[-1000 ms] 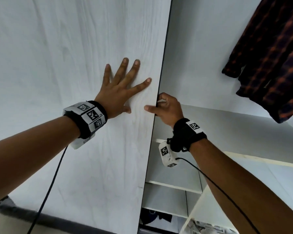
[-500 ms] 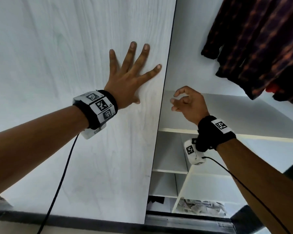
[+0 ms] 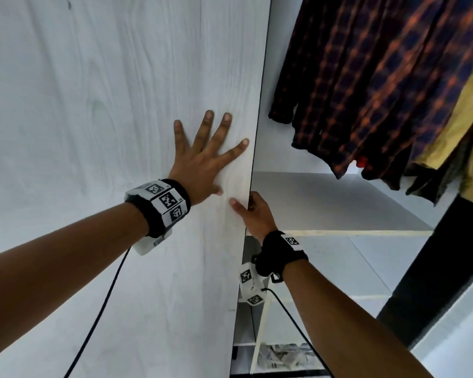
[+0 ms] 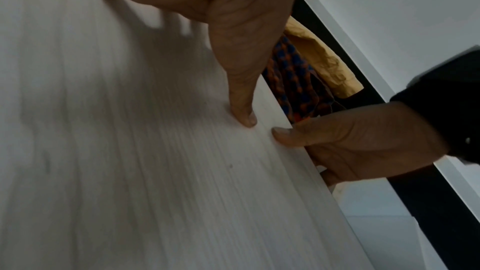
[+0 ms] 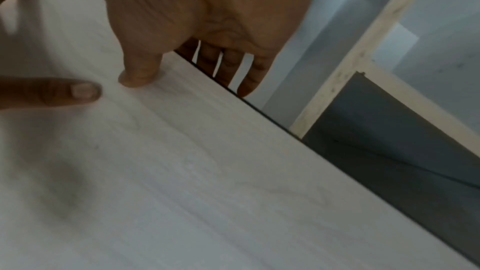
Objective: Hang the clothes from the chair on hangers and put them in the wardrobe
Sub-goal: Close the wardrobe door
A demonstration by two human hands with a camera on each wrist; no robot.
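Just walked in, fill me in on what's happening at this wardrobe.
A person is working the wardrobe door. The left hand lies flat on its front with fingers spread, while the right hand grips the door's edge, thumb on the front and fingers behind. The wardrobe stands open beside it, with a plaid shirt and a yellow garment hanging inside.

Pale wood-grain wardrobe door (image 3: 120, 105), dark orange-plaid shirt (image 3: 380, 77), yellow garment (image 3: 464, 126).
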